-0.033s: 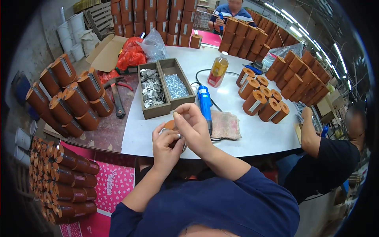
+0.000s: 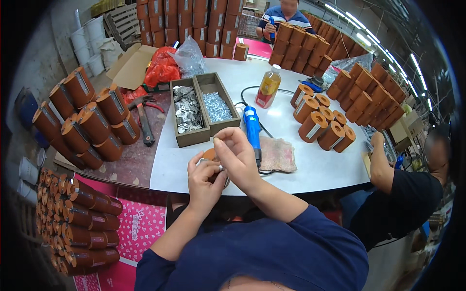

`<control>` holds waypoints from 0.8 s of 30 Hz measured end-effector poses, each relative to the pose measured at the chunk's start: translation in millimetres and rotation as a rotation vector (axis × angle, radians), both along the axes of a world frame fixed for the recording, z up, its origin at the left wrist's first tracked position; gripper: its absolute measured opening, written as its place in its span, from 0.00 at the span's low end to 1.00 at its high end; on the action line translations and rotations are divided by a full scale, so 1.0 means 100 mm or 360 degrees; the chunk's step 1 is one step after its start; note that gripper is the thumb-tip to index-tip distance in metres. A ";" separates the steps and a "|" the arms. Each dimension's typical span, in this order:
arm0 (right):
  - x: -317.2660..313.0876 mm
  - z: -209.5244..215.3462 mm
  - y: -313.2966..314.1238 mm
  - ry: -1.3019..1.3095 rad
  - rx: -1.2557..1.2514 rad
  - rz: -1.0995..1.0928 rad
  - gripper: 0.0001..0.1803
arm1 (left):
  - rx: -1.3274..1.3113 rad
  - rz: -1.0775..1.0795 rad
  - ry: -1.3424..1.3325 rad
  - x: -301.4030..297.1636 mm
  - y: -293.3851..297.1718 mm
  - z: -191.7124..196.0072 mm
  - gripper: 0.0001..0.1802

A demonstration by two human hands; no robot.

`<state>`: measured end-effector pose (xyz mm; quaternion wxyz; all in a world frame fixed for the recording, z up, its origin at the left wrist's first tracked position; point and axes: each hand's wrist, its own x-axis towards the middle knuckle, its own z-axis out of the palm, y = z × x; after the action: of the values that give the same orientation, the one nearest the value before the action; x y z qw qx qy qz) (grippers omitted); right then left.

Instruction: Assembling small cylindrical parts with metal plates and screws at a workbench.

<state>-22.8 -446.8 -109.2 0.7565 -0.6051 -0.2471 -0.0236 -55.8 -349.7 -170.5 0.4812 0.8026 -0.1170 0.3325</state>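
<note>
Nothing has visibly shifted since the earlier frame: both hands remain together above the near edge of the white tabletop (image 2: 194, 169). Left hand (image 2: 206, 182), fingers curled, cups a small orange cylinder (image 2: 210, 155) fitted with a metal piece; the cylinder sits just over the tabletop's near rim. Right hand (image 2: 238, 155) reaches over it, thumb and forefinger pressed together on a tiny part too small to identify. Just beyond the hands stands a two-compartment wooden tray (image 2: 194, 138) of metal pieces. To the right lie a blue power tool (image 2: 252, 128) and a pinkish rag (image 2: 277, 154), the tool touching the rag's left edge. Bare tabletop lies open left of the hands and right of the rag. Orange cylinders cluster farther right (image 2: 323, 121) and on the brown bench at left (image 2: 92, 121). A person in black (image 2: 403, 199) works at the right edge.
</note>
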 end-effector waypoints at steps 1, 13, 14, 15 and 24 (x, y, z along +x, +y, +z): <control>0.01 -0.02 0.02 0.0005 0.0003 -0.0019 0.08 | -0.0001 0.0008 0.0012 -0.01 0.00 -0.02 0.05; 0.18 -0.06 -0.02 0.0065 -0.0372 0.0053 0.12 | 0.0033 -0.0023 0.0052 0.00 0.02 -0.01 0.05; 0.16 0.01 -0.03 -0.0084 -0.0510 -0.0001 0.10 | 0.0036 -0.0029 0.0041 -0.02 0.04 -0.04 0.06; 0.15 0.05 -0.03 -0.0234 -0.0645 -0.0054 0.09 | 0.0044 -0.0014 0.0055 -0.02 0.07 -0.05 0.06; 0.11 -0.04 0.06 -0.0209 -0.0343 -0.0238 0.08 | 0.0043 -0.0055 0.0026 -0.01 0.00 0.06 0.05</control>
<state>-11.8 -440.6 -113.7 0.6655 -0.6966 -0.2514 -0.0926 -57.0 -349.4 -164.4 0.4769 0.8096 -0.1314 0.3160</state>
